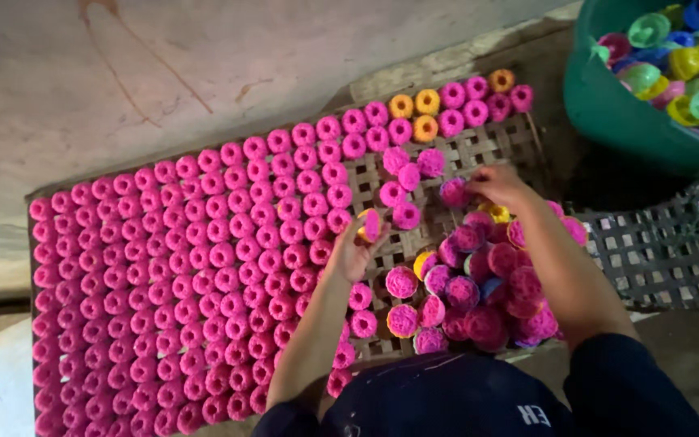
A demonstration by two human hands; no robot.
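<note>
My left hand (349, 252) holds a small yellow cup filled with pink material (370, 224) over the woven bamboo tray (487, 150). My right hand (499, 184) pinches another pink filled cup (453, 192) further right on the tray. Between and below my hands lies a loose heap of pink filled cups (479, 291). Several neat rows of pink moulded pieces (196, 267) cover the left part of the tray.
A few orange pieces (414, 105) sit among the pink ones at the tray's far edge. A green tub (608, 97) at the top right holds several coloured plastic cups (681, 61). A second lattice mat (673, 243) lies to the right. Concrete floor is beyond.
</note>
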